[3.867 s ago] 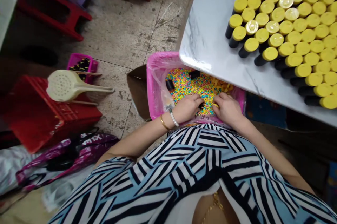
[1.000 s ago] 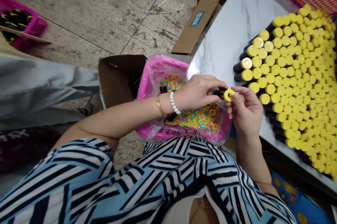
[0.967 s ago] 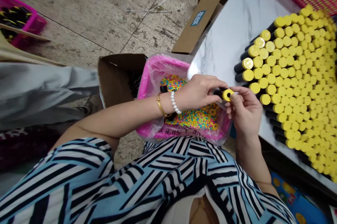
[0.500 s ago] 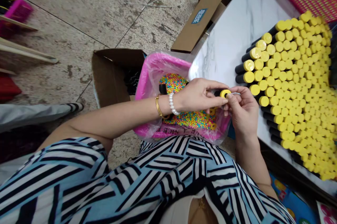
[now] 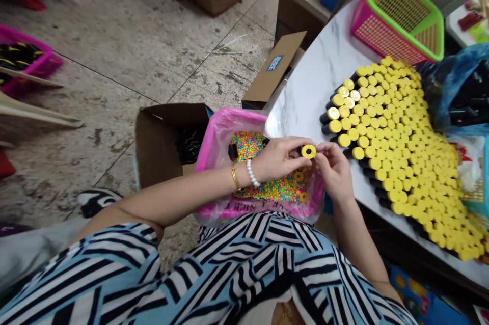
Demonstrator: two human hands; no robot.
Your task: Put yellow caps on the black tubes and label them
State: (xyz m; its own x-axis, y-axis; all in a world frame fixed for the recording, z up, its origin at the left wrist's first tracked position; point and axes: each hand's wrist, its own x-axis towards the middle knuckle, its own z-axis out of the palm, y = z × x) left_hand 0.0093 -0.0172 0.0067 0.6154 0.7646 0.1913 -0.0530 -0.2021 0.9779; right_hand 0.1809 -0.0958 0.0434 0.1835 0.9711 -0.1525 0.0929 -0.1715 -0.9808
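My left hand, with a pearl bracelet and gold bangle at the wrist, pinches a small black tube with a yellow ring-shaped cap on its end. A dark hole shows in the middle of the cap. Close against the cap's right edge, my right hand has its thumb and fingertips pressed together; what they hold is hidden. Below both hands is a pink basin lined with clear plastic. It holds many small coloured beads, a black tube piece and several yellow rings.
On the marble-look table at right stand many black tubes with yellow caps. Behind them are a pink-green basket and a blue bag. An open carton stands left of the basin, and a pink bin farther left.
Both hands have risen from the beads to the table edge with the black tube and yellow cap. The cap now faces up and the right fingertips are at its side. My view has shifted.
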